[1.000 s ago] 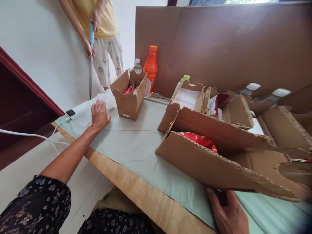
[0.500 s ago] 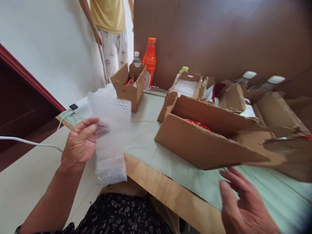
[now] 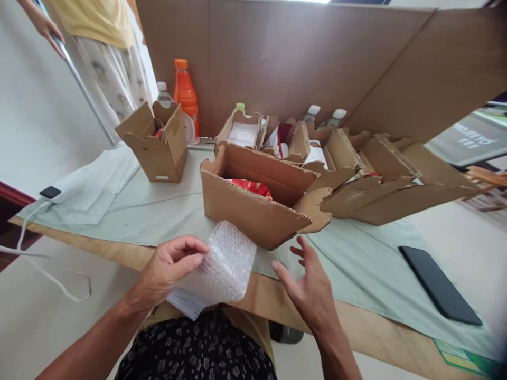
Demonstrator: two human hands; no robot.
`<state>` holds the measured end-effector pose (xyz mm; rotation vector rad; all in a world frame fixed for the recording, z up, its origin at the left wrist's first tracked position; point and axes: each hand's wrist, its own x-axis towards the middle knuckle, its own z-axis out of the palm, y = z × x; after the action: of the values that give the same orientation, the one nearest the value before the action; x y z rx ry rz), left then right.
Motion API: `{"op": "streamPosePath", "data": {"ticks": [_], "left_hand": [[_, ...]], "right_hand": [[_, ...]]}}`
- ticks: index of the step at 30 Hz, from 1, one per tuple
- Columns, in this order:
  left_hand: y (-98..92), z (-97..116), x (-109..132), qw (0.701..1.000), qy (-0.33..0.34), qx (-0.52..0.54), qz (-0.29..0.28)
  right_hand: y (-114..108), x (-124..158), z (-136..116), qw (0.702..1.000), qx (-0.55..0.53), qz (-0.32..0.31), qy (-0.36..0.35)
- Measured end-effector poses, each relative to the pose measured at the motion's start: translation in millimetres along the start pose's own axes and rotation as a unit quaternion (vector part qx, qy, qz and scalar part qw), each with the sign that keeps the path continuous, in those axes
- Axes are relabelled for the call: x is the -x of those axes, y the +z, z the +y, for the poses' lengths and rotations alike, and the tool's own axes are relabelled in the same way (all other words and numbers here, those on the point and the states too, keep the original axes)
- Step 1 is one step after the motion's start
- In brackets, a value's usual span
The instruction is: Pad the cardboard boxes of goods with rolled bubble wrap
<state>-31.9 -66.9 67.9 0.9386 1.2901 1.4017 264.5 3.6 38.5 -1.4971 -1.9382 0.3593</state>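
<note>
Bubble wrap (image 3: pixel 232 261) hangs over the table's front edge, pinched at its left side between the thumb and fingers of my left hand (image 3: pixel 178 264). To the right of it, my right hand (image 3: pixel 307 279) is held with thumb and fingers apart and nothing between them. Just beyond both hands, an open cardboard box (image 3: pixel 249 211) stands on the green cloth, with a red packet (image 3: pixel 251 187) inside. More bubble wrap (image 3: pixel 93 190) lies flat on the table's left end.
A smaller cardboard box (image 3: pixel 158 153) stands back left beside an orange bottle (image 3: pixel 186 100). Several cardboard boxes (image 3: pixel 376 195) line the back. A black phone (image 3: pixel 438 285) lies at the right. A person (image 3: pixel 106 58) stands at the back left, holding a pole.
My left hand has brought the bubble wrap rightward to in front of the large box. My right hand remains open, now closer to the wrap. The view has turned right.
</note>
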Motion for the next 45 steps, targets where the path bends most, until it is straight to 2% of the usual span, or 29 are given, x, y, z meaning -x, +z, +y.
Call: {"op": "streamPosePath", "data": {"ticks": [4, 8, 10, 12, 13, 14, 16, 18, 19, 21, 22, 23, 25, 28, 30, 32, 34, 36, 39, 42, 45], "left_hand": [[-2.9, -1.3, 2.3, 0.999, 0.027, -0.015, -0.042], [0.1, -2.1, 0.1, 0.994, 0.023, -0.004, -0.103], [3.3, -2.8, -2.6, 0.99, 0.022, 0.009, -0.135], [7.6, -2.3, -5.9, 0.985, 0.029, 0.024, -0.166], [10.4, -1.2, -7.7, 0.982, 0.029, 0.029, -0.183], [13.5, 0.4, -9.5, 0.979, 0.027, 0.032, -0.2], [20.8, 5.2, -12.6, 0.97, 0.022, 0.027, -0.241], [28.3, 10.5, -14.3, 0.957, 0.031, 0.004, -0.287], [31.4, 12.8, -14.6, 0.95, 0.042, -0.012, -0.311], [35.4, 15.3, -14.0, 0.94, 0.055, -0.05, -0.332], [36.0, 15.3, -13.5, 0.941, 0.049, -0.069, -0.328], [35.7, 14.4, -13.1, 0.943, 0.034, -0.09, -0.318], [32.6, 10.1, -12.7, 0.941, -0.022, -0.147, -0.304], [23.0, 1.7, -13.2, 0.901, -0.09, -0.252, -0.343], [13.8, -0.4, -14.5, 0.878, -0.116, -0.284, -0.367], [3.3, 3.7, -17.6, 0.883, -0.128, -0.283, -0.351], [-6.8, 13.0, -24.0, 0.901, -0.122, -0.283, -0.306], [-14.7, 23.1, -34.4, 0.91, -0.093, -0.306, -0.264], [-23.4, 27.9, -55.1, 0.893, -0.041, -0.393, -0.214], [-32.2, 16.1, -70.5, 0.829, 0.046, -0.546, -0.108], [-37.1, -0.1, -65.9, 0.748, 0.192, -0.635, 0.015]], "right_hand": [[15.2, -50.3, -3.3, 0.996, 0.048, -0.06, 0.038], [10.6, -85.1, 1.7, 0.995, 0.044, -0.064, 0.055], [2.5, -82.6, 6.5, 0.998, 0.008, -0.033, 0.059], [-7.8, -68.6, 10.0, 0.996, -0.065, 0.002, 0.063], [-12.8, -59.4, 10.4, 0.99, -0.124, -0.006, 0.065], [-17.0, -50.0, 9.7, 0.978, -0.193, -0.041, 0.069], [-20.5, -34.0, 5.0, 0.924, -0.328, -0.176, 0.09], [-16.7, -23.9, -2.4, 0.841, -0.425, -0.31, 0.123], [-13.2, -21.1, -6.3, 0.803, -0.457, -0.354, 0.145], [-7.2, -18.2, -12.8, 0.744, -0.508, -0.389, 0.191], [-6.5, -17.6, -15.0, 0.731, -0.526, -0.381, 0.21], [-8.0, -17.2, -16.2, 0.732, -0.536, -0.358, 0.221], [-17.9, -17.1, -15.2, 0.775, -0.523, -0.284, 0.214], [-42.6, -17.3, -5.9, 0.856, -0.457, -0.176, 0.168], [-56.5, -16.2, 3.1, 0.884, -0.423, -0.122, 0.155], [-62.7, -13.2, 11.3, 0.902, -0.395, -0.073, 0.16], [-59.6, -9.3, 16.8, 0.922, -0.351, -0.031, 0.163], [-48.9, -5.9, 19.7, 0.948, -0.282, 0.004, 0.151], [-27.2, -2.8, 25.7, 0.976, -0.174, 0.038, 0.128], [-12.6, 0.8, 42.9, 0.99, -0.07, 0.041, 0.114], [-14.4, 8.0, 63.9, 0.993, 0.054, 0.066, 0.082]]}}
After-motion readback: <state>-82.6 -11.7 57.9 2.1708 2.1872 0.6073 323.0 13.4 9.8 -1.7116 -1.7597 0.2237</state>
